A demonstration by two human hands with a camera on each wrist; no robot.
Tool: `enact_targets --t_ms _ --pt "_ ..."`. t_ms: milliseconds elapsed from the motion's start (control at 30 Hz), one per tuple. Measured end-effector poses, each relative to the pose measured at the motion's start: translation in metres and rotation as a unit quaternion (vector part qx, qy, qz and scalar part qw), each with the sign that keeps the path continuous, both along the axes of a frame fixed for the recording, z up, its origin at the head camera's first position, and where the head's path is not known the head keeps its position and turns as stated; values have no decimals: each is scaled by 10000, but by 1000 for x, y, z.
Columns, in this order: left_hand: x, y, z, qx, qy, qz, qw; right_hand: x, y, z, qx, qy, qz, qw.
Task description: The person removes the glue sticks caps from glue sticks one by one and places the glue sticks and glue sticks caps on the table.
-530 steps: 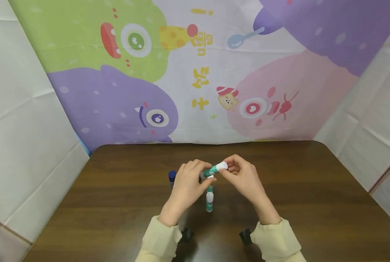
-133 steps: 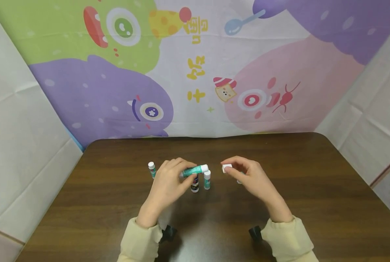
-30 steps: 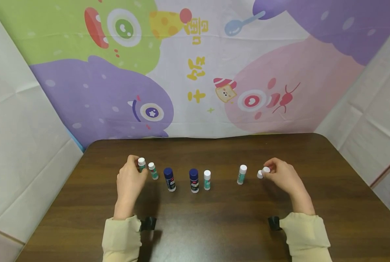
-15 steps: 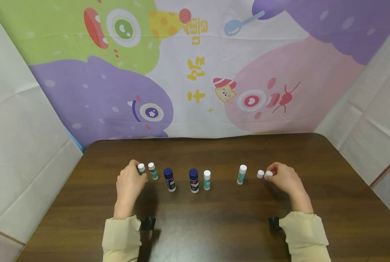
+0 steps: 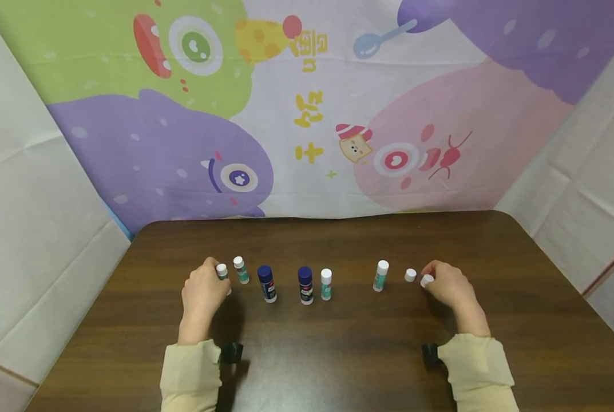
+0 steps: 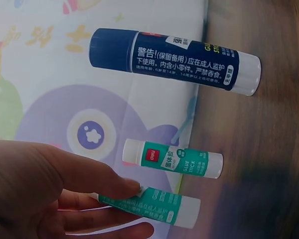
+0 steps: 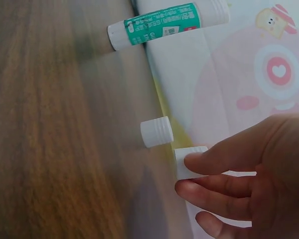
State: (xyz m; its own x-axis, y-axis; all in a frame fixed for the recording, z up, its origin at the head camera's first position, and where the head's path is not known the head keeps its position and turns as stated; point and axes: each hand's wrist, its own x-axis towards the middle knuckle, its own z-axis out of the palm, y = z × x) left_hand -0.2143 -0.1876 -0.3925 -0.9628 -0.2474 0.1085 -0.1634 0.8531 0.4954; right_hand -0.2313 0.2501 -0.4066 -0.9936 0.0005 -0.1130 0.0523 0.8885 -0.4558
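My left hand point(image 5: 203, 292) pinches a small green glue stick point(image 6: 164, 209) between thumb and fingers, upright at the left end of the row. Close beside it stands another green glue stick point(image 6: 182, 160) with a white top. On the right, my right hand point(image 5: 450, 286) pinches a white cap point(image 7: 181, 168) by thumb and fingertips, low over the tabletop. A second white cap point(image 7: 157, 132) sits just left of it. Further left of the caps is an upright green glue stick point(image 7: 162, 25) with a white top.
Two larger navy glue sticks, a left one point(image 5: 268, 284) and a right one point(image 5: 305, 285), stand mid-row on the brown table point(image 5: 307, 360). A green glue stick point(image 5: 326, 284) is beside the right one. A cartoon-printed cloth point(image 5: 307, 189) hangs behind.
Seconds ago both hands were at the middle with the glue stick and cap; they have since parted to opposite sides. Over the last second both have lowered slightly, cap and stick still held.
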Motion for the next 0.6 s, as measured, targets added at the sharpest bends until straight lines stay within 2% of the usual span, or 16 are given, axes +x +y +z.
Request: enact_targets --t_ms 600 --pt "2 -5 -3 -97 -336 -73 9994 -2 2 -6 -59 22 15 10000"
